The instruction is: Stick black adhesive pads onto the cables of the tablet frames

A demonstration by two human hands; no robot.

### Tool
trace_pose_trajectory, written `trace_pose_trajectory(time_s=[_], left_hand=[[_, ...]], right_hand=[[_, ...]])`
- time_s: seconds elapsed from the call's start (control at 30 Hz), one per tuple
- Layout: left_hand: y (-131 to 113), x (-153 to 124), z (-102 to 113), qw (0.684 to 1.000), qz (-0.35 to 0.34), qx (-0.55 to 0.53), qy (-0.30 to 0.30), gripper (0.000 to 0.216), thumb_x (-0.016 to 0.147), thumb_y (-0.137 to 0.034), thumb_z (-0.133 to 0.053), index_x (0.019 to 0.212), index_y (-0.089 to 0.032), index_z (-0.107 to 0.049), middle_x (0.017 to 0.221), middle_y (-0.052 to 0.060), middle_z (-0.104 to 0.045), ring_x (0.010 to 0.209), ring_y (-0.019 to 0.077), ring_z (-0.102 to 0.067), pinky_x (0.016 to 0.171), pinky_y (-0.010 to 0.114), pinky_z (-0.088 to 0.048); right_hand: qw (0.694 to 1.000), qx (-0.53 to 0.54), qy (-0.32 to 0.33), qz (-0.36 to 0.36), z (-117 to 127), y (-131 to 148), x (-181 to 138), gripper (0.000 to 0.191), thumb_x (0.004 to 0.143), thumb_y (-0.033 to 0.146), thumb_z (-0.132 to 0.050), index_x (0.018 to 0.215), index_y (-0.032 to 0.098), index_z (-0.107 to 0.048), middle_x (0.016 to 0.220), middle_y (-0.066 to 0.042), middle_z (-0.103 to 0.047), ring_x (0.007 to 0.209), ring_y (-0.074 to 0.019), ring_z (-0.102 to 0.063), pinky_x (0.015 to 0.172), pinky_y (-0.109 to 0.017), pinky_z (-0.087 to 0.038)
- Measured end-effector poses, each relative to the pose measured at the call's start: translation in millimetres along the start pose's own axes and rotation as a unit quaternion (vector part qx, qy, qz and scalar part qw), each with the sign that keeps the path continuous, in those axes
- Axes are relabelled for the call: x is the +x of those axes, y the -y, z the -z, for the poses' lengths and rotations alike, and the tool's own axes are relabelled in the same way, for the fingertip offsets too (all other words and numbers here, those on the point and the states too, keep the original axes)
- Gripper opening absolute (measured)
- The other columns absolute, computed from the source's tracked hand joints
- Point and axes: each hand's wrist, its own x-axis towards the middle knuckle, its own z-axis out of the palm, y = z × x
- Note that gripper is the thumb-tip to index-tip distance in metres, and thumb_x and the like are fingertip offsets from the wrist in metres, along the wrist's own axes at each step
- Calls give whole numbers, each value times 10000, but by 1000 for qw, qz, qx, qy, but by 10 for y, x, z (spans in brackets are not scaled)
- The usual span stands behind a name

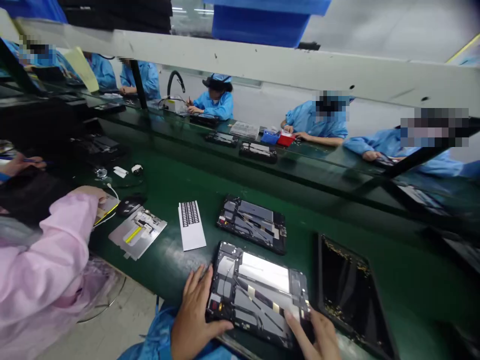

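An opened tablet lies on the green bench in front of me, its batteries, ribbon cables and black frame exposed. My left hand grips its left end, fingers along the side and thumb over the near corner. At the opposite end, my right hand holds the right near corner, with the thumb resting on the inner parts; some fingertips are hidden. Just behind it sits a second opened tablet of the same kind. A white sheet with rows of small black stickers lies to the left of that.
On the right is a black tray with small gold-coloured screws. To the left lie a metal plate with a circuit board and a black mouse. A co-worker's pink sleeve reaches in there. A shelf beam crosses overhead.
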Motion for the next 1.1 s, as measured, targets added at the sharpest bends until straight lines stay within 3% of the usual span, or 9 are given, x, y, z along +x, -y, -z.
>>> trace_pose_trajectory(time_s=[0.13,0.27,0.33,0.4,0.5,0.63,0.77,0.97,1.1], left_hand=[[33,99,180,996,-59,59,3,1086,750,-667,-747,1604,-231,-236,1558,155,-446,1431,416,-427,1169,640,-347],[265,481,591,996,-50,63,-23,507,976,-517,-528,1415,-266,-564,1518,88,-524,1346,287,-558,1132,453,-459],[460,785,770,996,-33,69,-49,415,1037,-376,-414,1408,-259,-558,1519,70,-527,1384,244,-519,1178,442,-402],[666,1063,863,996,-37,76,-34,504,1012,-342,-453,1498,-207,-439,1562,103,-467,1461,270,-419,1229,508,-306],[909,1287,847,997,-34,71,2,709,954,-343,-547,1574,-159,-258,1577,149,-433,1482,297,-380,1225,549,-291],[1040,1284,738,998,-22,64,4,885,922,-341,-604,1610,-170,-74,1576,168,-429,1451,292,-433,1224,528,-310],[1060,1259,703,998,-11,57,0,963,895,-337,-642,1613,-187,-19,1575,183,-425,1424,303,-471,1218,524,-328],[1050,1306,710,998,-14,58,3,952,890,-346,-649,1611,-176,-51,1563,195,-438,1407,330,-488,1198,545,-350],[1059,1356,715,998,-26,48,18,936,897,-368,-646,1606,-152,-75,1566,208,-427,1425,350,-459,1206,585,-309]], right_hand=[[988,-123,-41,83,47,192,100,738,693,829,-578,1035,192,-728,1021,-178,-647,1061,-438,-627,993,-599,-492],[971,-109,-48,206,12,996,200,547,889,670,-539,1177,225,-671,1256,-157,-607,1206,-370,-571,1050,-532,-468],[946,-52,37,319,-217,1485,327,319,979,491,-530,1138,249,-665,1246,-118,-617,1186,-294,-589,1031,-448,-489],[890,-24,166,423,-602,1912,505,219,1021,332,-490,1137,238,-650,1175,-108,-635,1130,-246,-605,988,-390,-510],[829,-93,259,487,-1306,2335,786,141,979,165,-550,1088,195,-634,1097,-93,-628,1039,-208,-610,932,-337,-520],[797,-150,293,507,-2011,2523,1006,142,891,82,-662,986,186,-643,1023,-58,-626,965,-190,-608,884,-299,-505],[786,-183,297,510,-2260,2501,1048,103,912,88,-630,964,177,-644,995,-71,-628,968,-206,-593,888,-319,-487],[795,-180,298,497,-2364,2615,1071,105,946,86,-565,887,155,-616,879,-81,-612,907,-218,-591,875,-351,-482],[819,-128,301,471,-1923,2708,1065,99,1003,148,-491,936,186,-553,917,-45,-587,889,-173,-561,859,-308,-477]])
